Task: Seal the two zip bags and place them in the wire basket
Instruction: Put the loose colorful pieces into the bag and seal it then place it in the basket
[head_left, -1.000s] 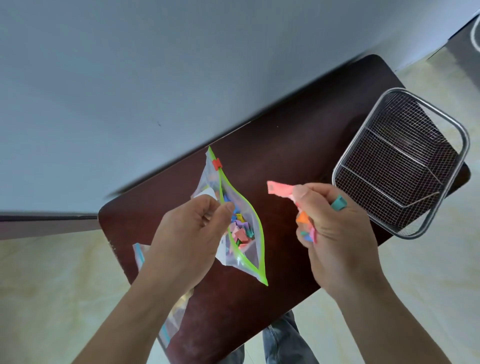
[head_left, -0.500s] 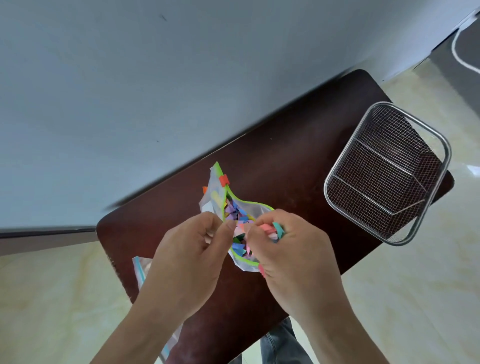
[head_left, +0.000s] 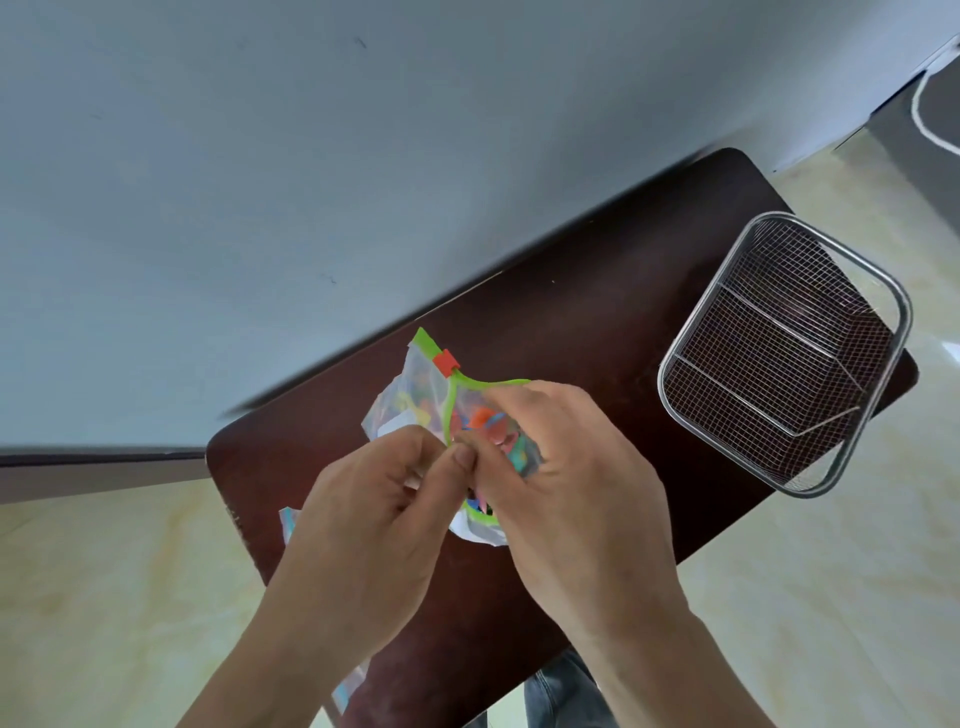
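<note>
Green-rimmed zip bag (head_left: 415, 402) with red slider (head_left: 445, 362), left hand (head_left: 379, 519) pinching its rim, right hand (head_left: 561, 483) fingers inside the mouth, wire basket (head_left: 883, 291) at three o'clock, no legible writing.

— Sleeves? 
— None: left hand (head_left: 374, 525) and right hand (head_left: 566, 483) bare to the forearms, no rings, no watch. 
— Anything worn? 
— Blue-grey jeans (head_left: 561, 696), glimpsed at six o'clock.

The left hand (head_left: 379, 499) hides most of the blue bag (head_left: 287, 522); the right hand (head_left: 566, 483) covers the green bag's (head_left: 410, 400) near end.
</note>
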